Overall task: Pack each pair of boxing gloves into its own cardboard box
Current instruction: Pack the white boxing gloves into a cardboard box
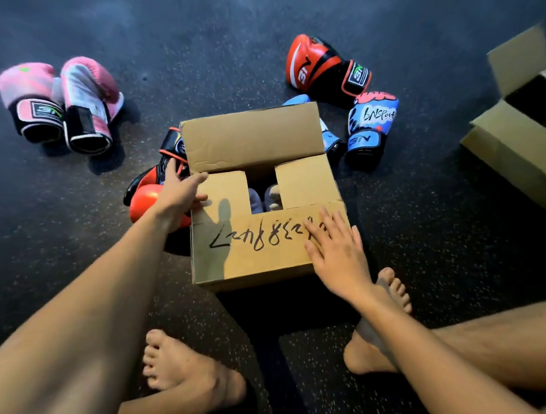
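Hands flat on the flaps of the cardboard box (253, 260).

From my feed, left to right: the pink gloves (61, 106) lie side by side on the dark floor (220, 47); a red glove (148, 197) sits just beside the box's left wall. The left hand (179, 194) reaches over it, fingers stretched onto the left flap. Greyish gloves (266, 199) show through the gap between flaps. The right hand (337, 250) lies flat, fingers straight, on the scrawled near flap. Behind are another red glove (316, 66) and blue gloves (373, 123); far right stands a second box (516, 155), open.
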